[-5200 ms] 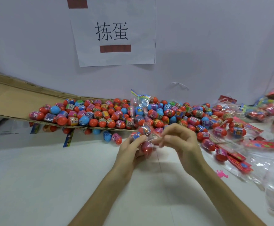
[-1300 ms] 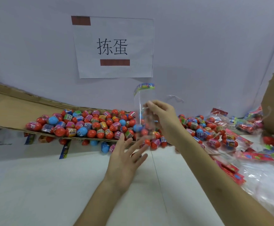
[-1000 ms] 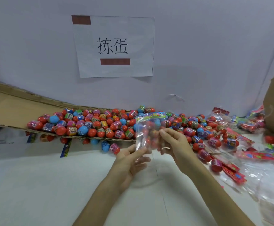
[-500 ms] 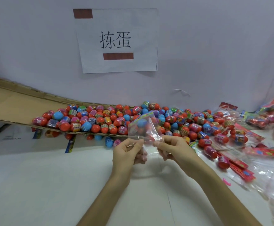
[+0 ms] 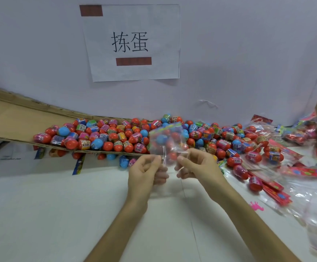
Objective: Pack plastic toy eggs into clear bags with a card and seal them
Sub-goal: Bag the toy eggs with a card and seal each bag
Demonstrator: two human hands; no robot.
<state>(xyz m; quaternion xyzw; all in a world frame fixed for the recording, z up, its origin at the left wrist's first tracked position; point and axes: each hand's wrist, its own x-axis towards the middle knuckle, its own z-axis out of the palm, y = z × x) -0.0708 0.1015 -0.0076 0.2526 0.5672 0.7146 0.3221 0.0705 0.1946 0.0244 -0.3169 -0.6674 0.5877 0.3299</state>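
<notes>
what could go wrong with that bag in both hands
The left hand and right hand only pinch the clear bag at its near edge, so the film might slip from either grip. The bag hangs close to the eggs lining the cardboard; a bump could roll some off.

Left grip (image 5: 143, 176) has joined right grip (image 5: 197, 167) on the clear bag (image 5: 165, 141).

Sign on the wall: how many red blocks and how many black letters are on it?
Red blocks: 2
Black letters: 2
Total: 4 marks on the sign
</notes>
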